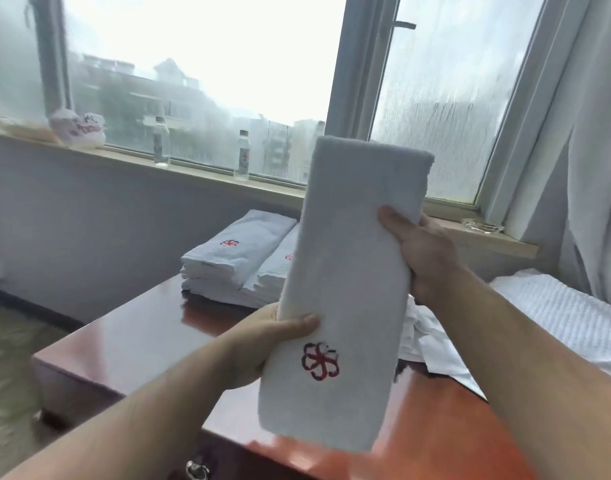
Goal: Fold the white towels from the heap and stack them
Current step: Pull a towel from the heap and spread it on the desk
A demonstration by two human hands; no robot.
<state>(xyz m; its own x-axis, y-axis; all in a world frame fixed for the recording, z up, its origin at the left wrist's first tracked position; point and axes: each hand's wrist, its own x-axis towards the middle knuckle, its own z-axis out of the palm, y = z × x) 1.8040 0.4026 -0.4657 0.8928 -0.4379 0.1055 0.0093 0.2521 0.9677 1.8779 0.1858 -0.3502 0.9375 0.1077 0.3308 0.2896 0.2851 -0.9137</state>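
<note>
A folded white towel (345,271) with a red flower emblem is held up in the air above the reddish wooden table (130,344). My left hand (262,344) grips its lower left edge, thumb on the front. My right hand (421,254) grips its upper right edge, thumb on the front too. Behind the towel, at the table's far end, lie two side-by-side stacks of folded white towels (234,251) with the same emblem. A heap of unfolded white towels (560,323) lies on the right, partly hidden by my right arm.
A window sill (193,174) runs along the back with two clear plastic bottles (161,142) and a white crumpled bag (79,131) on it. White curtains (588,133) hang at the right. The table's near edge shows a metal drawer handle (197,469). Carpet lies at the left.
</note>
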